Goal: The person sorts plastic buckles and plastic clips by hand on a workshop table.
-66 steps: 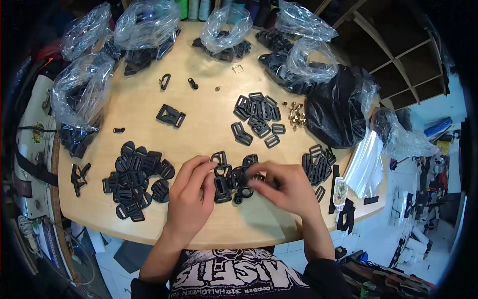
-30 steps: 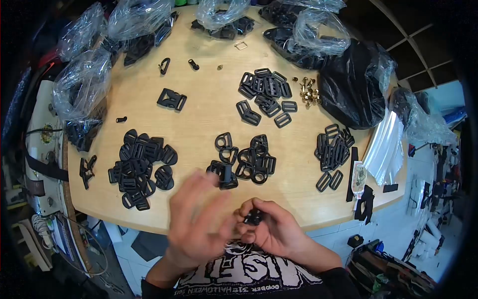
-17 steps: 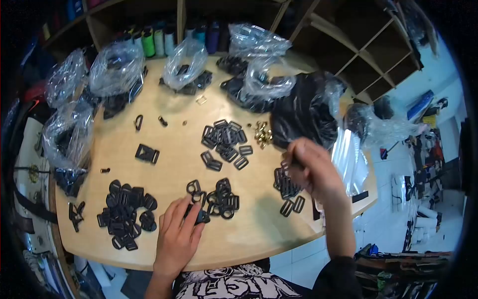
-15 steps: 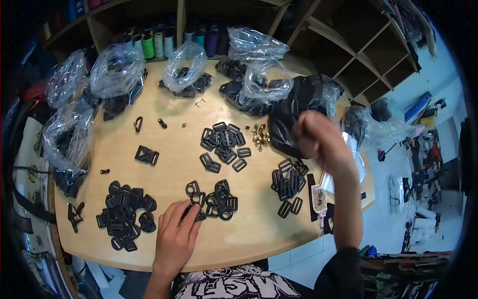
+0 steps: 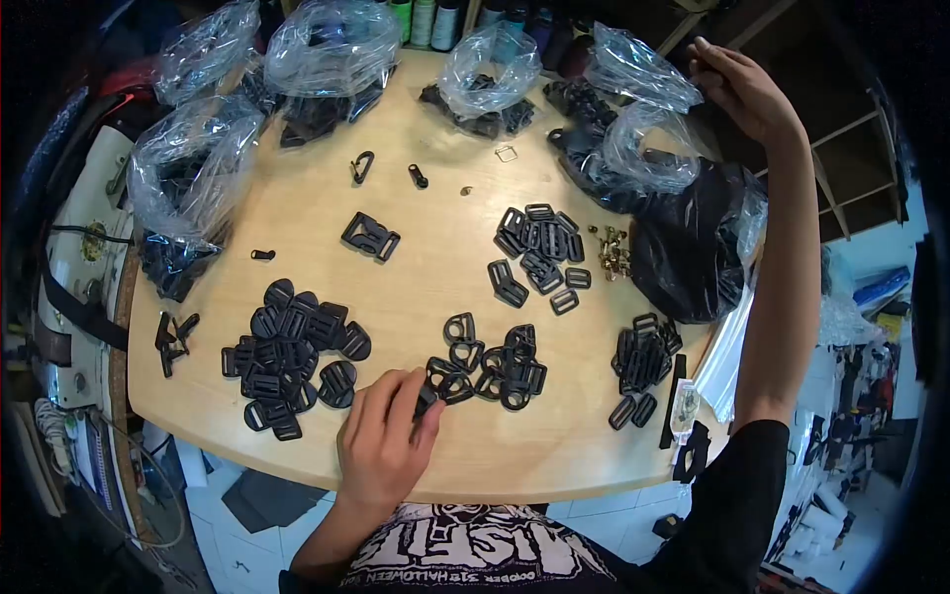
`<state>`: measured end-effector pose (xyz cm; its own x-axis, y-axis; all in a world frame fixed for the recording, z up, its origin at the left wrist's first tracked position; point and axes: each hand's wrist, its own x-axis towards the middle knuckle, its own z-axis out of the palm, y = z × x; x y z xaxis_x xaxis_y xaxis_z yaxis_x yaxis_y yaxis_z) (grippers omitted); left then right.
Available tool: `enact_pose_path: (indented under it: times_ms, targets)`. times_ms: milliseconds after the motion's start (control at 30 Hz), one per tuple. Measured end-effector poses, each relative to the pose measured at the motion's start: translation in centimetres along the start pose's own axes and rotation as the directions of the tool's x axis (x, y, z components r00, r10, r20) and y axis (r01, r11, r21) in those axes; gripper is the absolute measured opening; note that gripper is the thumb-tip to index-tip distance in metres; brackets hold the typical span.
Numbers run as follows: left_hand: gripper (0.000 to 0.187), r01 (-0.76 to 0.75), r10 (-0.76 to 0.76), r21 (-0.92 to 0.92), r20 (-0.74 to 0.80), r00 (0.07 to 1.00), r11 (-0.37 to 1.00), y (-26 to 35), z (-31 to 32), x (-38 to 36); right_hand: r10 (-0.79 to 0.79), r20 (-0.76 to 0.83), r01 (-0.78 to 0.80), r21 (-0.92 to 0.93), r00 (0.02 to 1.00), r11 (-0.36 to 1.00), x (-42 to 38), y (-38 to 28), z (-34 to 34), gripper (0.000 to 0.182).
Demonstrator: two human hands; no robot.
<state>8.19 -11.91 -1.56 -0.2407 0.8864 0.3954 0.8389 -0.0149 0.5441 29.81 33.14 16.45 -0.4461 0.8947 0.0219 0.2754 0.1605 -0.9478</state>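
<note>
My left hand [image 5: 391, 431] is closed at the front of the table, with a small black plastic buckle [image 5: 426, 400] between thumb and fingers. Just beyond its fingertips lies a pile of black buckles with round loops [image 5: 515, 366]. To its left sits a heap of rounded black strap buckles [image 5: 287, 346]. My right hand [image 5: 742, 89] is stretched out to the back right, its fingers partly extended and apart. Its fingertips are right beside a clear plastic bag [image 5: 643, 71], and nothing shows in them.
Black slider buckles [image 5: 539, 243] lie mid-table, with brass rivets [image 5: 614, 252] beside them. More sliders [image 5: 643, 361] sit at right. A black bag [image 5: 688, 247] stands under my right arm. A side-release buckle [image 5: 371, 238] and a snap hook [image 5: 362, 167] lie left of centre.
My right hand has moved from above the black bag to the back right beside the clear bag, its fingers opening. The view has shifted; my left hand stays near the looped buckles.
</note>
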Motion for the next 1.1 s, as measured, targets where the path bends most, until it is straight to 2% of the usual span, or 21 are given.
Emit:
enact_pose_path:
  times_ms: [67, 133, 167, 200, 233, 267, 300, 367, 433, 500, 600, 633, 667, 733, 767, 867, 900, 967, 1100]
  targets:
    - [0.04, -0.007, 0.007, 0.007, 0.001, 1.0, 1.0, 0.0, 0.1, 0.1, 0.053, 0.197, -0.05, -0.022, 0.979, 0.999, 1.9, -0.1, -1.8, 0.03]
    - [0.043, 0.015, -0.015, -0.003, 0.043, 0.999, 1.0, 0.2, 0.0, 0.1, -0.021, 0.161, 0.026, -0.031, 0.987, 0.999, 1.8, -0.2, -0.4, 0.036]
    - [0.045, 0.003, -0.004, 0.022, 0.051, 0.999, 1.0, 0.2, 0.1, 0.0, -0.182, 0.119, 0.21, -0.294, 0.976, 0.932, 1.9, -0.1, 0.2, 0.04]
    - [0.045, -0.031, 0.031, -0.01, 0.021, 0.999, 0.999, 0.2, 0.2, 0.1, -0.199, 0.128, 0.231, -0.329, 0.972, 0.916, 1.8, -0.4, 0.5, 0.043]
    - [0.042, -0.038, 0.038, 0.024, 0.039, 0.999, 0.999, 0.2, 0.1, 0.1, 0.007, 0.014, -0.004, -0.149, 1.0, 0.989, 0.9, -1.9, 1.7, 0.044]
    - [0.04, -0.046, 0.042, 0.065, 0.062, 0.997, 0.997, 0.1, 0.1, 0.2, 0.073, 0.016, -0.067, -0.228, 0.997, 0.971, 2.3, -1.9, 0.7, 0.043]
    - [0.04, -0.071, 0.068, 0.054, 0.042, 0.997, 0.996, 0.1, 0.2, 0.1, 0.132, 0.016, -0.124, -0.259, 0.991, 0.958, 2.4, -2.5, 0.9, 0.032]
    - [0.044, -0.033, 0.029, 0.033, 0.116, 0.993, 0.999, 0.0, 0.0, 0.2, 0.106, -0.003, -0.103, -0.261, 0.994, 0.96, 4.0, -1.9, 0.6, 0.035]
    - [0.044, -0.053, 0.05, 0.019, 0.104, 0.993, 0.998, 0.2, 0.1, 0.2, 0.089, 0.005, -0.084, -0.285, 0.996, 0.955, 5.1, -2.1, 0.5, 0.035]
    - [0.042, -0.073, 0.072, 0.014, 0.097, 0.993, 0.997, 0.3, 0.0, 0.4, 0.245, 0.032, -0.198, -0.493, 0.969, 0.847, 5.9, -2.2, 0.9, 0.035]
    - [0.043, -0.063, 0.063, 0.005, 0.077, 0.995, 0.998, 0.2, 0.2, 0.5, 0.267, 0.084, -0.172, -0.576, 0.96, 0.799, 6.0, -1.3, 3.1, 0.037]
    - [0.043, -0.058, 0.058, 0.004, 0.077, 0.995, 0.998, 0.3, 0.2, 0.5, 0.25, 0.101, -0.122, -0.665, 0.963, 0.737, 5.9, -1.3, 3.8, 0.023]
    - [0.043, -0.064, 0.063, 0.019, 0.08, 0.995, 0.998, 0.4, 0.2, 0.6, 0.253, 0.104, -0.121, -0.667, 0.962, 0.735, 6.3, -1.0, 4.3, 0.023]
    - [0.043, -0.068, 0.065, 0.034, 0.083, 0.994, 0.997, 0.4, 0.2, 0.6, 0.28, 0.101, -0.041, -0.887, 0.955, 0.46, 7.6, 0.2, 4.9, 0.016]
    - [0.044, -0.071, 0.067, 0.036, 0.087, 0.994, 0.997, 0.3, 0.2, 0.6, 0.291, 0.122, 0.005, -0.928, 0.949, 0.373, 8.2, 0.5, 5.2, 0.019]
    - [0.044, -0.067, 0.064, 0.038, 0.083, 0.994, 0.997, 0.2, 0.2, 0.5, 0.278, 0.102, -0.032, -0.899, 0.955, 0.437, 8.3, 1.0, 5.6, 0.021]
    - [0.044, -0.069, 0.067, 0.034, 0.08, 0.995, 0.997, 0.2, 0.2, 0.5, 0.276, 0.105, -0.027, -0.9, 0.955, 0.436, 8.1, 0.6, 5.9, 0.021]
    - [0.044, -0.066, 0.064, 0.029, 0.081, 0.995, 0.997, 0.2, 0.1, 0.7, 0.365, 0.051, -0.124, -0.889, 0.93, 0.441, 7.8, 0.1, 6.3, 0.025]
    - [0.044, -0.06, 0.059, 0.008, 0.087, 0.994, 0.998, 0.3, -0.1, 0.7, 0.37, 0.043, -0.114, -0.913, 0.928, 0.391, 8.4, 0.9, 5.8, 0.027]
